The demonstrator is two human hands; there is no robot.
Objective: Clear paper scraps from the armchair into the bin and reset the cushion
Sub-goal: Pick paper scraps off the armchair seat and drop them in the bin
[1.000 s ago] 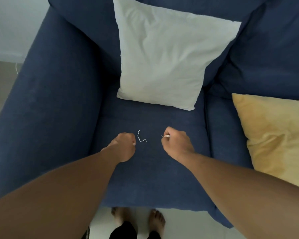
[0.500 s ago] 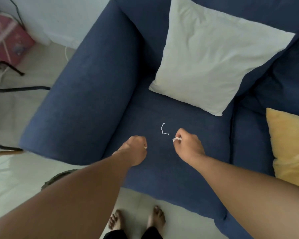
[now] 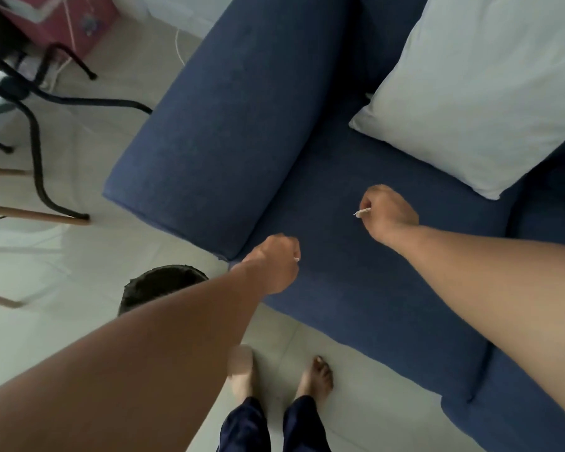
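Since half a second ago, both fists have been drawn back from mid-seat toward the front edge of the armchair (image 3: 209, 132), and the curled white scrap that lay between them is no longer seen on the seat.

Nearest, by the armchair's front left corner on the floor, a dark bin (image 3: 157, 283) is partly hidden under the left forearm; its contents cannot be made out. Just above the seat's front edge, the left hand (image 3: 274, 265) is clenched, with a white fleck at the fingers, probably a scrap. Farther in over the seat, the right hand (image 3: 388, 215) is closed on a paper scrap (image 3: 362, 212) that sticks out from the fingers. At the armchair's back, a white cushion (image 3: 483, 93) is leant askew.

Both fists are best kept closed until carried directly over the bin's mouth, then opened low, so light scraps are not scattered.
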